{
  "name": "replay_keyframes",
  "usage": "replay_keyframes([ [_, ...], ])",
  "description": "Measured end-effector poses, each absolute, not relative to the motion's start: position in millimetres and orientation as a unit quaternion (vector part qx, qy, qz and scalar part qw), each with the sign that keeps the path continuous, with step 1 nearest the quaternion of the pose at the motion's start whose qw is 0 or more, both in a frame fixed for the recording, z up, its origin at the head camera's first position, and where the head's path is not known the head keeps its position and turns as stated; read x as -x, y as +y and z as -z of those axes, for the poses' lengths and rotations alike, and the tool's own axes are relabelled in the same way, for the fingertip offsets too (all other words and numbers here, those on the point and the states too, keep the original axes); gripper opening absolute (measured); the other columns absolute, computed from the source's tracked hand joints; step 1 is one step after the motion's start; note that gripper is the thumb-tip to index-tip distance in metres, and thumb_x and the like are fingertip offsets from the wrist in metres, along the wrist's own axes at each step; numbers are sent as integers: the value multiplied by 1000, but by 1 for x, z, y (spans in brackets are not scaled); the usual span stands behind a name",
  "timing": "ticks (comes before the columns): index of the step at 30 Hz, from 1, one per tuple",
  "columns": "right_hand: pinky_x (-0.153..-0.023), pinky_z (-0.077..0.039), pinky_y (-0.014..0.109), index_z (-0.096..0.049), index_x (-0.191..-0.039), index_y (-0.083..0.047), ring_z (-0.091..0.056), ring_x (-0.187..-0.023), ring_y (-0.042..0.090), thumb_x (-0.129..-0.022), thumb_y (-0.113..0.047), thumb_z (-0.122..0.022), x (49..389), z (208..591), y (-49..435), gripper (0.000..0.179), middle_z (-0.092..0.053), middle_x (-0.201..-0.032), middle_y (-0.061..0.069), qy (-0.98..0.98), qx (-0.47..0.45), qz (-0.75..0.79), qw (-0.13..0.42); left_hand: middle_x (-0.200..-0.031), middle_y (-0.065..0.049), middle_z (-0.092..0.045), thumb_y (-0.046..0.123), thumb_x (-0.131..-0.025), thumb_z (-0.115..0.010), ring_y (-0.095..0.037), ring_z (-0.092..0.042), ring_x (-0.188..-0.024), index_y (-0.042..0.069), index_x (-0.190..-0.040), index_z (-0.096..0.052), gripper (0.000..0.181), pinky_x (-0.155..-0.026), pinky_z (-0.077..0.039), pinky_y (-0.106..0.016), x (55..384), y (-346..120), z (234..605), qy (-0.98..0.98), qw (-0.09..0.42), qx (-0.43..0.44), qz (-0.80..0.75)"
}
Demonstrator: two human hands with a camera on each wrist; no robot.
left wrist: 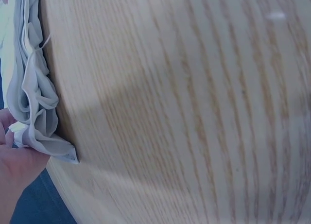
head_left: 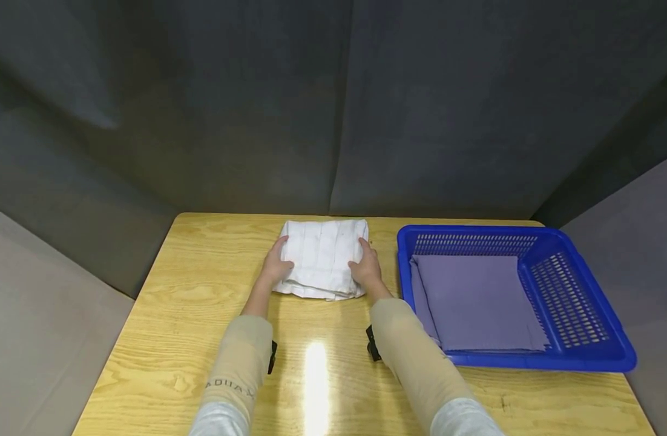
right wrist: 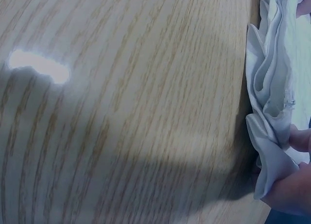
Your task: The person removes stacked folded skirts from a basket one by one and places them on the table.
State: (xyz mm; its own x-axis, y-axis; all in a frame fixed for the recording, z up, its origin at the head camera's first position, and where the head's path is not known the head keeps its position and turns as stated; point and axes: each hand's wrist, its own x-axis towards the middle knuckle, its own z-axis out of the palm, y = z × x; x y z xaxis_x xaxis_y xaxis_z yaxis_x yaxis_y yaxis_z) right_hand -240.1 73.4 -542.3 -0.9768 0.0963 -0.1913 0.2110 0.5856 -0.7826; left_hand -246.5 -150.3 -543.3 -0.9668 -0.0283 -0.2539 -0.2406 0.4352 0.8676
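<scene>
A folded white cloth [head_left: 324,254] lies near the far edge of the table, its layers bunched along the near side. My left hand [head_left: 275,266] grips its left edge, thumb over the top. On the opposite edge my right hand [head_left: 368,269] holds it the same way. In the left wrist view, the stacked folds of the cloth [left wrist: 38,95] show beside the left hand [left wrist: 22,168], with one corner sticking out past it. The right wrist view shows the loose layers of the cloth [right wrist: 269,83] pinched by the right hand [right wrist: 290,189].
To the right, a blue plastic basket [head_left: 595,290] with slotted walls stands on the wooden table [head_left: 203,290]. Folded purple fabric [head_left: 475,303] lies inside it. A dark grey curtain [head_left: 246,109] hangs behind the table's far edge.
</scene>
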Motion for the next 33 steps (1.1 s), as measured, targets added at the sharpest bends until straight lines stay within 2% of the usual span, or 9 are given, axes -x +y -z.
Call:
replay_keyframes([
  [7, -104, -30, 44, -25, -144, -11, -39, -122, 39, -84, -3, -59, 240, 539, 72, 70, -34, -135, 26, 888, -101, 441, 83, -148, -19, -19, -16, -72, -50, -37, -18, -134, 13, -143, -26, 80, -105, -26, -49, 246, -150, 545, 842, 94, 73, -526],
  [12, -101, -34, 45, -27, -143, -11, -42, -118, 41, -82, -3, -60, 239, 535, 71, 70, -35, -133, 29, 892, -108, 431, 84, -147, -21, -21, -16, -70, -50, -38, -23, -132, 12, -143, -27, 81, -101, -33, -49, 244, -149, 541, 843, 88, 79, -524],
  [17, -98, -37, 46, -31, -140, -9, -43, -115, 42, -79, -6, -58, 239, 527, 72, 67, -34, -131, 31, 892, -122, 426, 85, -144, -25, -25, -15, -69, -50, -40, -26, -130, 9, -142, -30, 79, -102, -31, -50, 243, -147, 537, 854, 71, 86, -508],
  [23, -96, -37, 48, -38, -136, -6, -43, -114, 42, -83, -8, -54, 238, 510, 76, 55, -35, -131, 29, 884, -126, 445, 66, -138, -29, -26, -11, -70, -51, -44, -34, -122, 9, -140, -32, 75, -99, -34, -50, 240, -145, 535, 861, 54, 100, -496],
  [28, -100, -34, 46, -42, -131, -3, -40, -119, 39, -83, -9, -55, 238, 493, 78, 50, -38, -131, 27, 888, -91, 447, 62, -135, -30, -30, -6, -70, -53, -45, -37, -119, 8, -139, -34, 73, -99, -33, -53, 238, -144, 532, 869, 29, 101, -483],
  [33, -97, -36, 46, -43, -129, 1, -41, -118, 38, -84, -9, -56, 237, 473, 80, 48, -42, -128, 29, 892, -42, 445, 58, -137, -26, -33, 0, -74, -57, -44, -34, -123, 8, -139, -36, 69, -100, -31, -54, 237, -141, 528, 888, 8, 99, -450],
])
